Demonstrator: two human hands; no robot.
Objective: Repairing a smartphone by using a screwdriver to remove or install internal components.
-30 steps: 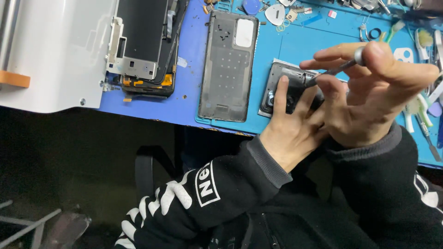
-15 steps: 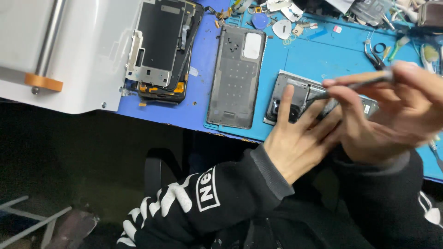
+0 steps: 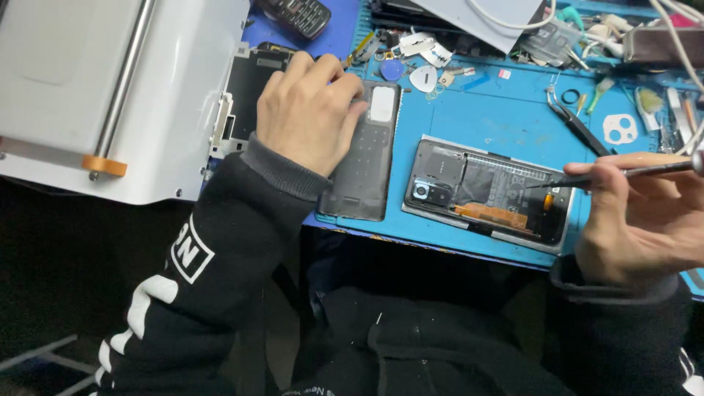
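Note:
An opened phone (image 3: 488, 192) lies on the blue mat (image 3: 491, 117) with its battery and boards exposed. My right hand (image 3: 638, 220) holds a thin metal screwdriver (image 3: 623, 174) level, its tip over the phone's right part. To the left lies a grey back cover (image 3: 364, 172). My left hand (image 3: 308, 110) rests palm down on the cover's upper left, fingers spread, and also overlaps a black phone frame (image 3: 248, 95) beside it. Nothing shows in its grasp.
A white machine with a metal rod (image 3: 110, 88) fills the left. At the back lie a keypad phone (image 3: 297, 15), plastic picks (image 3: 424, 77), black tweezers (image 3: 579, 126), a white camera-shaped piece (image 3: 620, 129), brushes and cables. The mat's front edge runs just below the opened phone.
My left hand has left the opened phone and moved left onto the back cover. My right hand has drawn back to the right with the screwdriver, uncovering the opened phone.

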